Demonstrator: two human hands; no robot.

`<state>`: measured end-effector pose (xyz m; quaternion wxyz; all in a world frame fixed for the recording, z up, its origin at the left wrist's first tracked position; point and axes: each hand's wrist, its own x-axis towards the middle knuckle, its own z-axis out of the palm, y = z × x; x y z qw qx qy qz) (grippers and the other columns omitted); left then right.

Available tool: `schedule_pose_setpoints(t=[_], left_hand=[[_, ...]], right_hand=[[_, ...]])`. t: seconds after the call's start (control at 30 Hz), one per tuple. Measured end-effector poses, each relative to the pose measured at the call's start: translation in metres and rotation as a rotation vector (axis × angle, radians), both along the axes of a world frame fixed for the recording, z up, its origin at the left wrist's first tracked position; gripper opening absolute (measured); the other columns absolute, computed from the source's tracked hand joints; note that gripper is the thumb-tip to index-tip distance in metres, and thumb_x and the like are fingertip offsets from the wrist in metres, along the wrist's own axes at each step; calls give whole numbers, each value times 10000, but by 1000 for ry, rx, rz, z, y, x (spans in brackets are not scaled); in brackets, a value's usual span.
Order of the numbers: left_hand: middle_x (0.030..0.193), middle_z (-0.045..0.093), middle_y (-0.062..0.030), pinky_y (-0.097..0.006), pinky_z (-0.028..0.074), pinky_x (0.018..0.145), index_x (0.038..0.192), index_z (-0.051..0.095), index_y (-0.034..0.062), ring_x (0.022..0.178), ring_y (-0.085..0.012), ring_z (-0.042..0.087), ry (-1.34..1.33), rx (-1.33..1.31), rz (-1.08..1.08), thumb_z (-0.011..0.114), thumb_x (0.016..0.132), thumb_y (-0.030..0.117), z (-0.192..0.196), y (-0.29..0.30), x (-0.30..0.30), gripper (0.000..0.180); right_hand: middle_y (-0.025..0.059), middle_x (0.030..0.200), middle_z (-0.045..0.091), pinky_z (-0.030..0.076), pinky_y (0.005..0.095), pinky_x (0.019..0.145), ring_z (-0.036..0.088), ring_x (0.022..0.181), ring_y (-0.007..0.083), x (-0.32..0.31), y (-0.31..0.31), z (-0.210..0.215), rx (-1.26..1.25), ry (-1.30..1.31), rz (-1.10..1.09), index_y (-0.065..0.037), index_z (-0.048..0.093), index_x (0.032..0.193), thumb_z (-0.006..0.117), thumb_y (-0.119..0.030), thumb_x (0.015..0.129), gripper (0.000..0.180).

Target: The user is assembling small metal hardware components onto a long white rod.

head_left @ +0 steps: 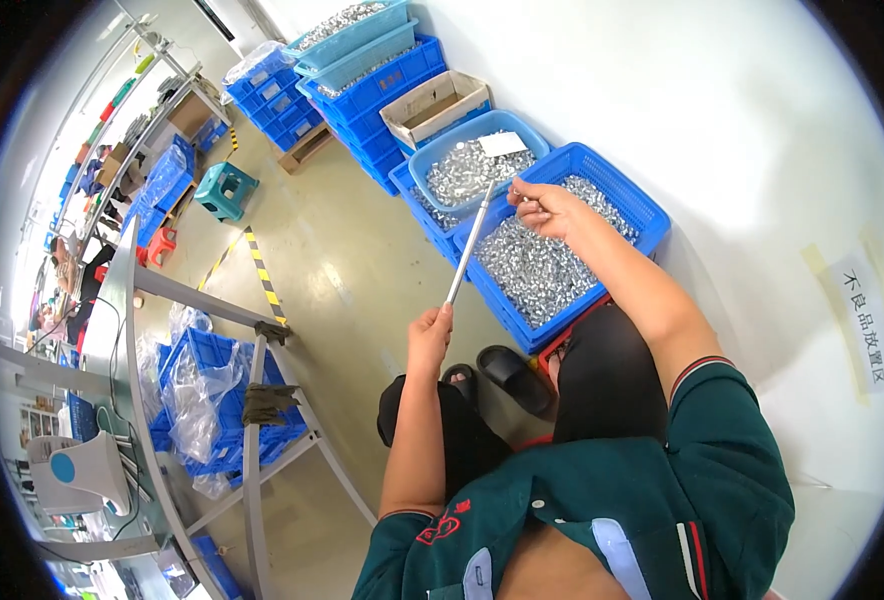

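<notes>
My left hand [429, 335] grips the lower end of a long thin metal rod [470, 243] that slants up toward the crates. My right hand [545, 205] is at the rod's upper tip, fingers pinched on a small shiny metal part. Below it stands a blue plastic crate [642, 205] filled with several small silvery metal parts [537, 270]. My knees in black trousers and dark sandals are beneath the hands.
A blue tub [432, 150] of the same parts and a cardboard box [435, 105] stand behind the crate, with stacked blue crates [382, 85] along the white wall. A grey metal table frame [252, 400] with crates under it is at left. A teal stool [224, 190] stands on the floor.
</notes>
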<state>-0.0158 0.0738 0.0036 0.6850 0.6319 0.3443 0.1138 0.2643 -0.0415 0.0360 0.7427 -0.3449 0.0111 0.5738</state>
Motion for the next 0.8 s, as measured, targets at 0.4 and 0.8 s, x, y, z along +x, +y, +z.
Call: schedule_pose_setpoints(t=[0.4,0.8], left_hand=[[499,348,82,-191,187,358,612,455,116,396,-19,268,-53,117,-95,543,851,349,-11,1,-3,346],[496,332,87,-192,182,365,607,449,115,403,-15,262,-42,127,-83,527,858,350,-12,2,-1,353]], right_hand=[[-14,629,451,233,136,320,345,449,22,-8,-6,21,30,-209,12,-83,498,747,643,-157,787,167],[-11,645,439,213,150,332,333,449,34,-25,5,23,-183,-608,184,-50,505,778,657,-228,780,234]])
